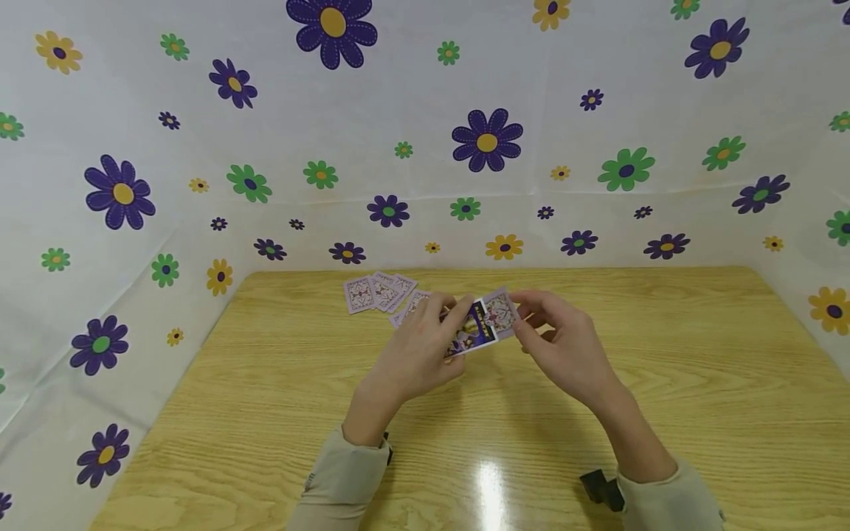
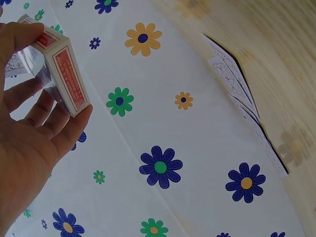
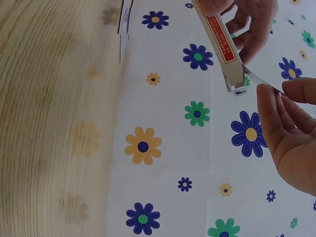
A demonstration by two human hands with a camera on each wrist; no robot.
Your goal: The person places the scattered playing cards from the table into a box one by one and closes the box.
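In the head view my left hand (image 1: 421, 343) grips a dark blue card box (image 1: 473, 330) with a white edge, held above the table. The left wrist view shows the red and white side of this box (image 2: 64, 74) between thumb and fingers. A playing card (image 1: 501, 313) with a patterned back sticks partly out of the box's right end. My right hand (image 1: 564, 343) pinches the card's outer edge between thumb and fingers. In the right wrist view the card appears thin and slightly bent, edge-on, between the box's opening and the right hand (image 3: 291, 128).
Several patterned playing cards (image 1: 361, 294) lie face down, overlapping, at the back left of the wooden table (image 1: 265, 413). One more card (image 1: 410, 304) lies partly behind the left hand. A flower-print cloth (image 1: 412, 96) stands behind and beside the table.
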